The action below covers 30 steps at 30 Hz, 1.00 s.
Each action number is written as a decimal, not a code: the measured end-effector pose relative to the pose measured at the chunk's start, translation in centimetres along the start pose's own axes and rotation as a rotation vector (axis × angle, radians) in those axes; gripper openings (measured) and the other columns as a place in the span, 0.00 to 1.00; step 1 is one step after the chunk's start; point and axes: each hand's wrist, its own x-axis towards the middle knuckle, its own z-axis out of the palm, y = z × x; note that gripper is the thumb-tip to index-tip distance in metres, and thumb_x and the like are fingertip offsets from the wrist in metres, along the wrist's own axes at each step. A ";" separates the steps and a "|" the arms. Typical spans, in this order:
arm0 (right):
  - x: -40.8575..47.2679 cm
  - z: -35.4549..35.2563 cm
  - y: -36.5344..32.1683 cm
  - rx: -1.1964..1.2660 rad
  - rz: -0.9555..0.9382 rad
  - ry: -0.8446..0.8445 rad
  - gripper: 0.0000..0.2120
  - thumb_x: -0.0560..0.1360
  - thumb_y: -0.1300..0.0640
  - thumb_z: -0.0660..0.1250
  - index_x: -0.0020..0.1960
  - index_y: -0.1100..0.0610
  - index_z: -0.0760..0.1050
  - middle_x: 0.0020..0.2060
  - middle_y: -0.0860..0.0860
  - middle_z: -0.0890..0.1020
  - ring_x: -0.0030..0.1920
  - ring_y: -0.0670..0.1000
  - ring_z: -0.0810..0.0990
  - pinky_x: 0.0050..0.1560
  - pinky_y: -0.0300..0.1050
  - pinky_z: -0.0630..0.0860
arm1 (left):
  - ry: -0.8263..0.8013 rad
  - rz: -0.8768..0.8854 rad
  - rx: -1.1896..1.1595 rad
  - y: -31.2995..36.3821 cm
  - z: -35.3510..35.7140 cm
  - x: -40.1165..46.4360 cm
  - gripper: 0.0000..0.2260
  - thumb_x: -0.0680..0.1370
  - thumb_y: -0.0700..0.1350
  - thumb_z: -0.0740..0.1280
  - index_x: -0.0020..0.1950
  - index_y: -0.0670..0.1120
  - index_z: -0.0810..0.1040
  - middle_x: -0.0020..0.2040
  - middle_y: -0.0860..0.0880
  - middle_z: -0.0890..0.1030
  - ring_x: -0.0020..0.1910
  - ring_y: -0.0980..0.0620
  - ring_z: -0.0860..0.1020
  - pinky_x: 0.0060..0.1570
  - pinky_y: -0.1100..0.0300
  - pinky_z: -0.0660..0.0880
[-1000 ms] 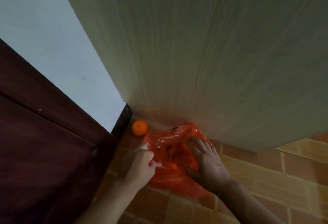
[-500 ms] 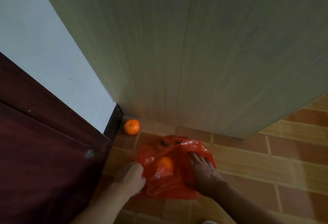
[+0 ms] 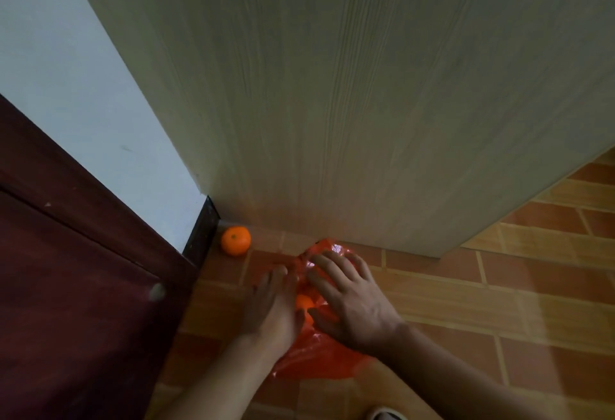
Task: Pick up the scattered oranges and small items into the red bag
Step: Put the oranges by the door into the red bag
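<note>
— Which step are you on?

— Bagging. My left hand and right hand lie with straight fingers on the red bag on the floor; neither grip is clamped on anything. One orange shows between them, against the bag.

— And next?

— The loose orange beyond the bag, in the corner by the skirting. I judge it needs a left-hand reach and an open bag mouth.

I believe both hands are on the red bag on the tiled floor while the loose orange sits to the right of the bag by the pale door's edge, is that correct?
Not quite: in the head view the loose orange lies left of the red bag, in the corner by the dark baseboard. The rest holds: the left hand and right hand are both on the bag on the tiled floor.
</note>
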 end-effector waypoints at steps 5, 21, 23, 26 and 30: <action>3.3 3.6 2.9 -0.175 -0.075 -0.389 0.49 0.77 0.28 0.60 0.85 0.51 0.41 0.84 0.53 0.42 0.83 0.58 0.38 0.80 0.65 0.41 | -0.136 0.025 0.030 -1.0 2.8 0.1 0.48 0.72 0.69 0.69 0.84 0.49 0.55 0.84 0.46 0.57 0.83 0.43 0.53 0.81 0.41 0.51; -0.7 8.3 6.8 -0.046 0.139 -0.605 0.59 0.66 0.15 0.41 0.84 0.51 0.34 0.82 0.50 0.35 0.82 0.54 0.33 0.81 0.64 0.38 | -0.448 -0.032 0.050 -4.6 3.0 -0.2 0.55 0.72 0.67 0.73 0.85 0.49 0.42 0.85 0.51 0.40 0.84 0.46 0.39 0.79 0.37 0.47; -0.9 8.0 6.1 0.002 0.167 -0.568 0.57 0.68 0.17 0.48 0.84 0.50 0.34 0.81 0.48 0.34 0.81 0.52 0.31 0.81 0.62 0.37 | -0.385 0.046 0.042 -3.6 2.5 -0.1 0.51 0.73 0.68 0.71 0.85 0.52 0.45 0.86 0.52 0.42 0.84 0.48 0.40 0.80 0.39 0.47; -1.5 7.5 5.4 0.043 0.178 -0.484 0.48 0.76 0.26 0.56 0.84 0.47 0.38 0.83 0.47 0.38 0.82 0.51 0.33 0.82 0.59 0.37 | -0.327 0.210 0.059 -1.7 2.4 0.0 0.41 0.77 0.66 0.68 0.84 0.57 0.53 0.86 0.52 0.46 0.84 0.49 0.42 0.81 0.39 0.46; -2.6 7.4 5.5 -0.050 -0.003 -0.484 0.39 0.81 0.32 0.47 0.85 0.48 0.42 0.84 0.50 0.42 0.83 0.53 0.35 0.81 0.64 0.39 | -0.463 0.336 0.098 -0.2 2.4 -0.4 0.31 0.80 0.57 0.70 0.80 0.60 0.62 0.86 0.50 0.47 0.84 0.46 0.42 0.80 0.36 0.48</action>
